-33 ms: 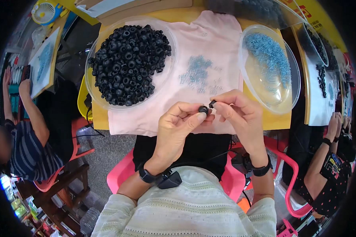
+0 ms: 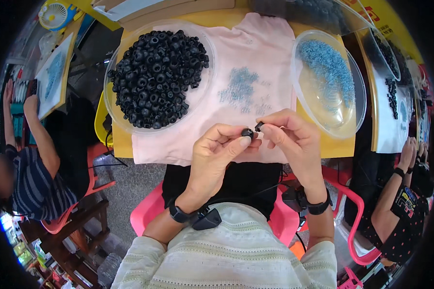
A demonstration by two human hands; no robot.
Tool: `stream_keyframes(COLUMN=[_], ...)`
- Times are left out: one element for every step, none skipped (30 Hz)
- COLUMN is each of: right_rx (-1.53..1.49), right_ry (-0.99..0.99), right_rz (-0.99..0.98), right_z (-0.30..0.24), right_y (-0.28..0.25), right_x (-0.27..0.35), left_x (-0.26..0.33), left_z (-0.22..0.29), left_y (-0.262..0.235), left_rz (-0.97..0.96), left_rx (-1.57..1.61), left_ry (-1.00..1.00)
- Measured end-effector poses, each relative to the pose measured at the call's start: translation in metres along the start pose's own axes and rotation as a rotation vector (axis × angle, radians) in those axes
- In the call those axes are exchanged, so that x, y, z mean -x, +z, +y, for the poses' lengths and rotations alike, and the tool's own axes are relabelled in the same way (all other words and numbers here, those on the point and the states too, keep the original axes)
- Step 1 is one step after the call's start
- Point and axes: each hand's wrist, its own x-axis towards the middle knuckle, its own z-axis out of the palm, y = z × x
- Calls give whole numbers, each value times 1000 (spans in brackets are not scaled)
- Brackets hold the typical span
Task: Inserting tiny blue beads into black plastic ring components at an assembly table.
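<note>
Above the table's near edge, my left hand (image 2: 220, 150) pinches a black ball-shaped plastic piece (image 2: 247, 133) between thumb and forefinger; it looks like a cord-lock shell. Close beside it, my right hand (image 2: 294, 139) pinches a smaller black plug (image 2: 259, 126) between thumb and fingertips. The two pieces are a small gap apart. Beyond the hands, a loose patch of tiny bluish, spring-like pieces (image 2: 241, 84) lies on a pink cloth (image 2: 193, 144). At the left, a clear round tray (image 2: 112, 108) holds a heap of black hollow pieces (image 2: 154, 79).
To the right, a clear oval tray (image 2: 318, 123) holds many more bluish pieces (image 2: 330, 62). A clear bin (image 2: 304, 17) and a cardboard box (image 2: 164, 12) stand at the far edge. Other people sit at side tables, one at left (image 2: 33, 183), one at right (image 2: 395, 212).
The black ball-shaped piece has turned slightly in my left fingers, so its opening shows less. Otherwise the hands stay in place.
</note>
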Motion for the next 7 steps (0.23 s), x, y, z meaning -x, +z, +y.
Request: stream_keyframes(right_rx=[-9,-19,-26,-33,-40,11,61], right_ry=[-4,-7,-3,1,5,-13,-30], right_rz=[-2,-4,-11,-18,-26,-30,-35], right_z=[2,3,1,-1,-2,-2,0], right_y=[0,1,2,4,5,5,4], right_x=[1,1,2,2,2,2,2], left_x=[0,1,1,2,2,2,3], left_z=[0,1,1,0,0,-1,-2], left_y=[-1,-2,-3,-3,-3,-3,-4], left_rz=[-4,-9,-12,-12,-11,-9,-9], left_rx=[-4,-8,-12,-25,-39,-52,-52], left_ry=[5,9,13,21,29,38,38])
